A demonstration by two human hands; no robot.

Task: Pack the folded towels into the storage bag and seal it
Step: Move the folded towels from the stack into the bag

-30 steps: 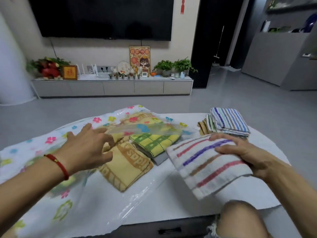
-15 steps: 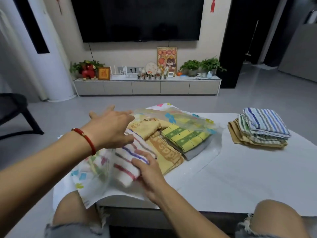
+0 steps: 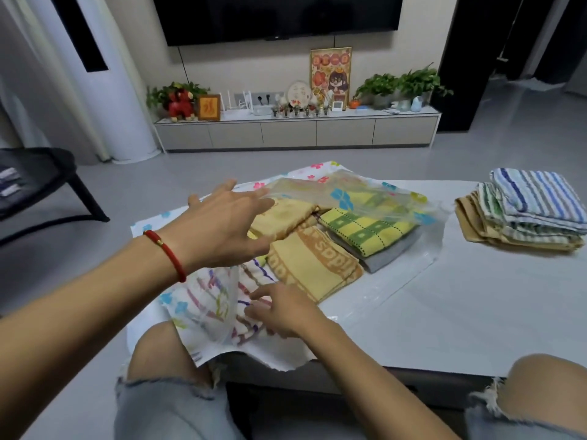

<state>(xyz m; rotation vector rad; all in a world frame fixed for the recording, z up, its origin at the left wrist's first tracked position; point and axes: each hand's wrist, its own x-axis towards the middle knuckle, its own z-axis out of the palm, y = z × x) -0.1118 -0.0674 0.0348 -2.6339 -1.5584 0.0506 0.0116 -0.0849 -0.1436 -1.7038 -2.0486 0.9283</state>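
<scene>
I take the clear plastic storage bag printed with coloured flowers (image 3: 346, 193) as my landmark; it lies open on the white tabletop (image 3: 460, 309), its mouth facing me and its near-left edge hanging over the table's front rim above my left knee.

My left hand (image 3: 222, 230), with a red cord bracelet (image 3: 166, 252) on the wrist, is over the bag's left side. The fingers are spread wide and mostly straight, reaching toward the lifted upper film of the bag; I cannot tell whether the fingertips actually grip the film or only touch it.

My right hand (image 3: 279, 309) is at the bag's near edge, fingers narrow and slightly bent, pressing on the white folded towel with red, purple and brown stripes (image 3: 222, 300). That towel sits partly under the bag's translucent upper layer at its near-left corner, so it shows blurred through the plastic.

Further inside the bag, just beyond the striped towel, lies a folded yellow towel with orange-brown lettering (image 3: 314, 265). Another plain yellow towel (image 3: 282, 214) is behind it, partly under my left hand. To the right of these, within the bag, a yellow-and-green checked towel (image 3: 365, 230) rests on top of a grey folded towel (image 3: 390, 254).

Well to the right of the bag, on the tabletop, stands a separate stack of folded towels (image 3: 524, 214): blue-striped on top, green-striped beneath, tan at the bottom.
</scene>
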